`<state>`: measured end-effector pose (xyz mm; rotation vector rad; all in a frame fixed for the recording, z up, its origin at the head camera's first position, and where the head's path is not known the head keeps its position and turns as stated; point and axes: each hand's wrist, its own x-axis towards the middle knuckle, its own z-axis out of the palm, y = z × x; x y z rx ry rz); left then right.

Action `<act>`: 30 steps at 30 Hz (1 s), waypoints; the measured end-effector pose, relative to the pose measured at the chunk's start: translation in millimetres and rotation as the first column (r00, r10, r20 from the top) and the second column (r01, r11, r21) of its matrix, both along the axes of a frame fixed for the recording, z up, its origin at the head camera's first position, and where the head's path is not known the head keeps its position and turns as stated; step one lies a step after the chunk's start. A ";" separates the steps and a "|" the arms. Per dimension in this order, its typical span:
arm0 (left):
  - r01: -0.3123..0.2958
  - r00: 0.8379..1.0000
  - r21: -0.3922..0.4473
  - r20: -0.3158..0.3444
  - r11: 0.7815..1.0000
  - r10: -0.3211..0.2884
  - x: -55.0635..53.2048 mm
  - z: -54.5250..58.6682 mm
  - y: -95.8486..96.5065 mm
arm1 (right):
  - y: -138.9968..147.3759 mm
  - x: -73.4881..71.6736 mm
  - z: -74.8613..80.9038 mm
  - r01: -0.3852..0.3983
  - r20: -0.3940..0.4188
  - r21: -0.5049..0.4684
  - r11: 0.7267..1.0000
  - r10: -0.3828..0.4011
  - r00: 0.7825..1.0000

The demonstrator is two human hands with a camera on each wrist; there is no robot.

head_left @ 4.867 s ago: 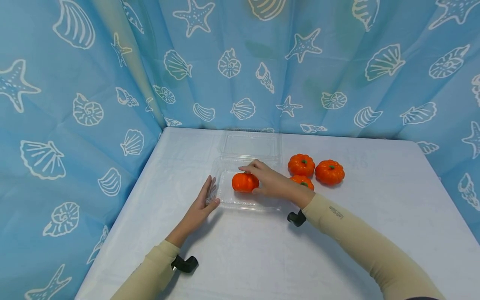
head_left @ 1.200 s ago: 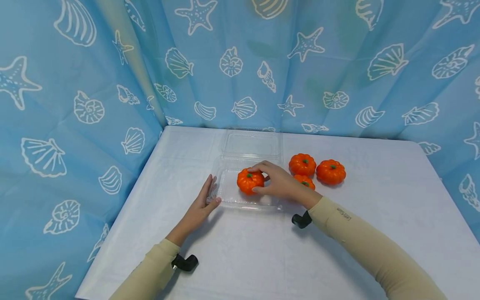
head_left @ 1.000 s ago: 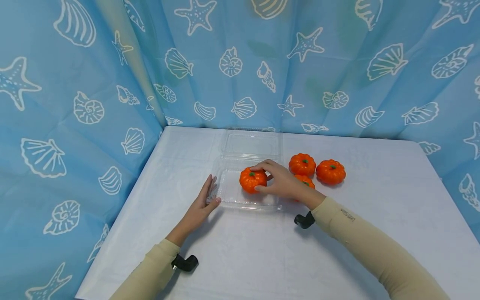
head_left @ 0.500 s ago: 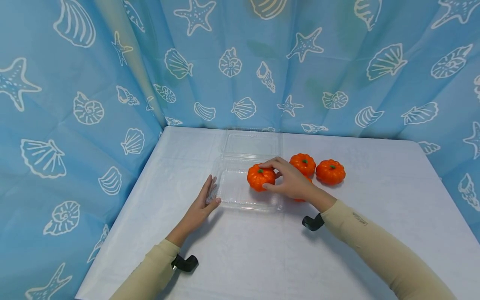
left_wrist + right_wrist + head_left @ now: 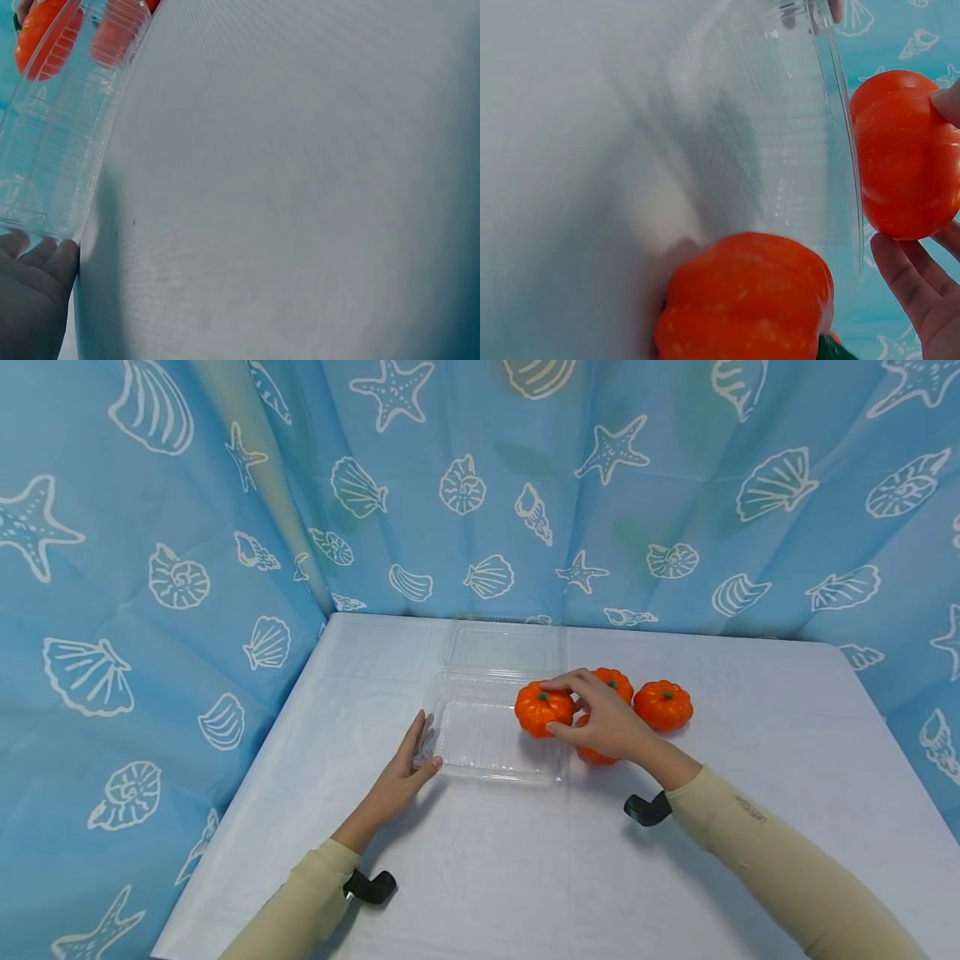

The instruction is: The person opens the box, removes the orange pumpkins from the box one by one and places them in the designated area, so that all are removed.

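Note:
My right hand [image 5: 611, 722] grips a small orange pumpkin [image 5: 542, 710] with a green stem, fingers on its far side and thumb on the near side. The pumpkin is held above the right end of a clear plastic clamshell box [image 5: 480, 735]. In the right wrist view this pumpkin [image 5: 904, 154] shows beyond the box's rim, between thumb and fingers. My left hand [image 5: 393, 781] rests with straight fingers against the box's left end; its fingertips [image 5: 66, 259] touch the wall in the left wrist view. The box's lid [image 5: 502, 647] lies folded back, away from me.
Right of the box sit more orange pumpkins: one at the back [image 5: 613, 681], one farther right [image 5: 663, 706], and one nearer [image 5: 597, 753], partly behind the right hand. A white cloth [image 5: 480, 877] covers the table; a blue shell-patterned curtain [image 5: 480, 485] hangs behind.
The right hand has moved right with the pumpkin, from low in the middle of the box to above its right end. The left hand has stayed at the box's left end.

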<state>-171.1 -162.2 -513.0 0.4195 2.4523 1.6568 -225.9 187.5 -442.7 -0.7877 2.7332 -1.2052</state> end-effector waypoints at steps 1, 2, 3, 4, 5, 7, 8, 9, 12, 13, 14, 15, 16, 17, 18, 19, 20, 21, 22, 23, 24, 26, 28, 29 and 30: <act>0.000 1.000 0.001 0.001 1.000 0.000 0.1 0.6 0.1 | 1.8 0.5 0.1 0.003 -0.008 0.000 1.000 -0.003 1.000; 0.001 1.000 0.001 -0.001 1.000 -0.001 0.0 0.6 0.2 | 3.3 1.0 0.2 0.006 -0.015 0.002 1.000 -0.006 1.000; 0.000 1.000 0.001 0.002 1.000 0.000 -0.2 0.7 0.2 | 4.9 1.5 0.4 0.009 -0.021 0.003 1.000 -0.009 1.000; -0.001 1.000 0.002 0.002 1.000 0.001 -0.2 0.8 0.2 | 6.4 2.1 0.3 0.013 -0.027 0.005 1.000 -0.013 1.000; -0.001 1.000 0.005 0.001 1.000 0.001 -0.1 0.8 0.2 | 8.1 2.8 0.2 0.019 -0.032 0.010 1.000 -0.018 0.999; 0.000 1.000 0.008 -0.003 1.000 0.001 0.2 0.6 0.3 | 11.6 4.1 -0.2 0.027 -0.044 0.012 1.000 -0.026 0.999; 0.000 1.000 0.007 -0.006 1.000 0.000 0.3 0.3 0.3 | 13.6 5.0 -0.3 0.032 -0.047 0.013 0.999 -0.032 0.998; 0.001 1.000 0.005 -0.004 1.000 -0.001 0.3 0.2 0.4 | 15.8 5.9 -0.5 0.039 -0.051 0.012 0.999 -0.038 0.998; 0.009 1.000 0.008 -0.010 1.000 -0.009 0.4 0.0 0.9 | 23.9 8.5 -1.5 0.048 -0.059 0.004 0.999 -0.047 0.997; 0.011 1.000 0.008 -0.009 1.000 -0.011 0.5 0.2 1.1 | 26.7 9.5 -1.4 0.051 -0.058 0.002 0.999 -0.051 0.997; 0.013 1.000 0.009 -0.010 1.000 -0.013 0.4 0.4 1.3 | 29.6 10.5 -1.1 0.056 -0.055 -0.002 0.998 -0.056 0.997; 0.014 1.000 0.012 -0.009 1.000 -0.014 0.5 0.8 1.5 | 32.5 11.4 -0.7 0.061 -0.052 -0.004 0.998 -0.061 0.997; 0.014 1.000 0.015 -0.009 1.000 -0.014 0.4 1.0 1.6 | 35.5 12.2 -0.4 0.067 -0.051 -0.002 0.998 -0.067 0.996; 0.013 1.000 0.016 -0.007 1.000 -0.013 0.4 1.3 1.7 | 38.4 13.4 0.0 0.079 -0.046 0.002 0.997 -0.079 0.996; 0.013 1.000 0.016 -0.009 1.000 -0.013 0.4 1.2 1.6 | 41.2 14.6 0.5 0.093 -0.040 0.004 0.996 -0.093 0.995; 0.010 1.000 0.012 -0.005 1.000 -0.010 0.3 1.2 1.6 | 44.0 15.7 0.9 0.106 -0.032 0.008 0.994 -0.106 0.994; 0.008 1.000 0.011 -0.002 1.000 -0.008 0.2 1.0 1.5 | 46.7 16.9 1.0 0.119 -0.026 0.011 0.993 -0.118 0.993; 0.006 1.000 0.009 0.001 1.000 -0.006 0.1 1.0 1.4 | 49.6 18.1 1.0 0.132 -0.021 0.017 0.991 -0.132 0.991; 0.005 1.000 0.008 0.005 1.000 -0.005 0.1 0.8 1.2 | 52.5 19.4 1.0 0.145 -0.015 0.019 0.989 -0.145 0.989; 0.003 1.000 0.005 0.009 1.000 -0.003 0.0 0.6 1.1 | 55.4 20.9 1.1 0.155 -0.004 0.016 0.988 -0.155 0.988; 0.003 1.000 0.004 0.009 1.000 -0.003 0.0 0.4 0.8 | 58.3 22.2 0.9 0.165 0.003 0.013 0.986 -0.165 0.986; 0.001 1.000 0.004 0.014 1.000 -0.001 -0.1 0.2 0.4 | 63.8 24.4 0.2 0.178 0.008 0.006 0.984 -0.178 0.984; 0.002 1.000 0.007 0.013 1.000 -0.002 0.1 0.2 -0.1 | 69.0 26.5 -0.9 0.187 0.008 -0.006 0.982 -0.187 0.982; 0.001 1.000 0.007 0.013 1.000 -0.001 0.3 0.4 -0.2 | 71.4 27.7 -1.4 0.192 0.005 -0.010 0.981 -0.192 0.981; 0.003 1.000 0.009 0.009 1.000 -0.003 0.7 0.7 -0.4 | 73.7 28.8 -2.0 0.197 -0.002 -0.012 0.980 -0.197 0.980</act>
